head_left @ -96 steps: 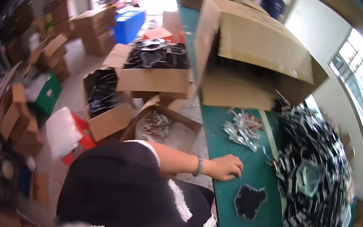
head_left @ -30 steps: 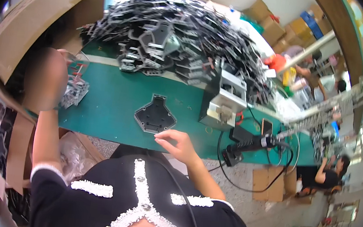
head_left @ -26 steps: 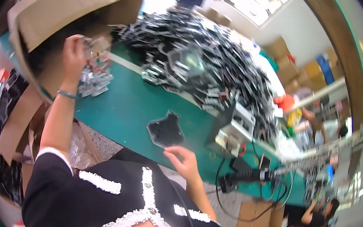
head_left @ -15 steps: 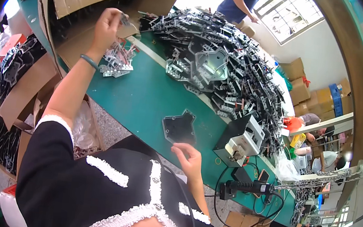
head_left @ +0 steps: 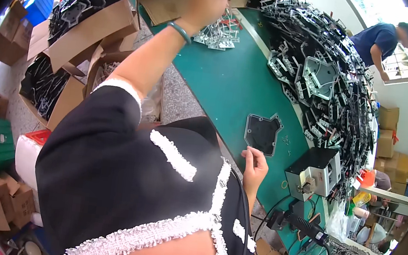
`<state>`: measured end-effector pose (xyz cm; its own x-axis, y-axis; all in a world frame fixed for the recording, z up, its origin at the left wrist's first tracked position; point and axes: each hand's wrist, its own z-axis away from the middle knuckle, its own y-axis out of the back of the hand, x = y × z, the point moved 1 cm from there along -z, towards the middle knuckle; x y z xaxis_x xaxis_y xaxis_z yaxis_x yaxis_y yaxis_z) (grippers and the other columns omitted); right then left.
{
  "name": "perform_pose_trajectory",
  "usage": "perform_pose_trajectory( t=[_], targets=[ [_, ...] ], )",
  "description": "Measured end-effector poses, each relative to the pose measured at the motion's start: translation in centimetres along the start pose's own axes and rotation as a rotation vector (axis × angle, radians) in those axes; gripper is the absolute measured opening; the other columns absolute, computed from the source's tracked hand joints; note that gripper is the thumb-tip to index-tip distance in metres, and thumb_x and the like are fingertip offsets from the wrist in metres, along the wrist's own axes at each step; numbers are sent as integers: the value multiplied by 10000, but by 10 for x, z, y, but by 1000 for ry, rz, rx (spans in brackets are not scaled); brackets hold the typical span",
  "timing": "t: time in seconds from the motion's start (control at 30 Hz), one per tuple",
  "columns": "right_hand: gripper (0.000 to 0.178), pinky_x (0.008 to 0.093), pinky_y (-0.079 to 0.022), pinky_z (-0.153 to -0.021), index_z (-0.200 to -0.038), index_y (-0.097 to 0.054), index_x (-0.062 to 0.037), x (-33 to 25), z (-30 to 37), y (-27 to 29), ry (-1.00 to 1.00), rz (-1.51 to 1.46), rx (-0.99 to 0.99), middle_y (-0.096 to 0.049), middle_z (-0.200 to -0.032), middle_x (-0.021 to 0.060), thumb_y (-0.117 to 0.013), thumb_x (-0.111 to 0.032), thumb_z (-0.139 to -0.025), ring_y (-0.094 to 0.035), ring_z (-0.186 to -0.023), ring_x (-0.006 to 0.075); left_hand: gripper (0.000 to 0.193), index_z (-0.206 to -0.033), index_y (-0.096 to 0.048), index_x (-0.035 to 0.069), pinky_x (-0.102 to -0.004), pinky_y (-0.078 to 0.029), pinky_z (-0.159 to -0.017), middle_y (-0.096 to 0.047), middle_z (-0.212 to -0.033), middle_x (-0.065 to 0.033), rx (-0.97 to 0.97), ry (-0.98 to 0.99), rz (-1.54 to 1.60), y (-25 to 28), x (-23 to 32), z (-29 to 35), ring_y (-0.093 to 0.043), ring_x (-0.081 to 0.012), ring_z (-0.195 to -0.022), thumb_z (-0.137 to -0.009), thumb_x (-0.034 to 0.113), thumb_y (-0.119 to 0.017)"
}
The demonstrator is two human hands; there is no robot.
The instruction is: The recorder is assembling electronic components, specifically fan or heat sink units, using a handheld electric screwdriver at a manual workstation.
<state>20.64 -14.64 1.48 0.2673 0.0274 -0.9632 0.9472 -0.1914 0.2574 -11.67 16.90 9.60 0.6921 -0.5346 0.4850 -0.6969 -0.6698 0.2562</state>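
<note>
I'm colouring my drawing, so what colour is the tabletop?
Green tabletop, best seen in the head view.

Top [head_left: 102, 166]: I am wearing black, short-sleeved.
Neckline trim [head_left: 150, 230]: I am sporting white, shaggy, looped edging.
Front band [head_left: 220, 193]: I am showing matching white fringe, set with small round buttons [head_left: 221, 183].
Chest strips [head_left: 173, 156]: I am displaying two white fringed bars.
Left cuff [head_left: 122, 87]: I am wearing white trim.
Bangle [head_left: 180, 31]: I am wearing smooth grey-green.
Cable [head_left: 246, 196]: It is running black and thin over my front.
</note>
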Motion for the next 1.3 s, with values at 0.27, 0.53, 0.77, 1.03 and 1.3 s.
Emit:
perform_pose_trajectory(
  t=[0.27, 0.53, 0.77, 1.03, 1.3],
  targets=[
    [111, 229, -498, -722, -969, -675, 17, 3, -1, 0, 13, -32, -29, -682, -861, 54, -648, -39, -878, -643, -800, 107, 275, -873, -697, 94, -434, -492, -771, -677, -935, -156, -966, -130, -592, -56, -10, 51, -638, -308, -922, -714, 317, -722],
    [128, 245, -502, -735, -981, -680, 8, -1, 0, 8, 44, -12, -44, -689, -895, 63, -645, -70, -885, -647, -812, 120, 213, -1101, -634, 24, -272, -511, -684, -638, -848, -34, -233, 359, 736, -16, -1, -88, -606, -114, -725, -951, 165, -582],
    [116, 219, -506, -686, -964, -690, -2, 8, -2, 6, 121, -14, -40, -692, -878, 69, -654, -54, -867, -651, -761, 98, 250, -1150, -608, 33, -238, -461, -840, -639, -1050, -29, -244, 260, 630, 15, 2, -93, -579, -108, -929, -926, 144, -613],
    [98, 246, -516, -724, -958, -674, 4, -45, -17, 16, 248, -23, -40, -676, -892, 77, -642, -30, -872, -650, -801, 126, 197, -1041, -602, -2, -259, -474, -790, -635, -972, -42, -612, -76, 563, 43, 133, -12, -596, -119, -891, -849, 13, -645],
    [504, 281, -542, -750, -1236, -554, -26, -124, -61, -2, 757, 396, 210, -612, -1118, 143, -737, 0, -767, -647, -880, 181, 215, -936, -648, 50, -343, -459, -708, -656, -860, -70, -752, -503, 517, 34, 223, 59, -592, -252, -775, -733, 10, -707]
  ],
)
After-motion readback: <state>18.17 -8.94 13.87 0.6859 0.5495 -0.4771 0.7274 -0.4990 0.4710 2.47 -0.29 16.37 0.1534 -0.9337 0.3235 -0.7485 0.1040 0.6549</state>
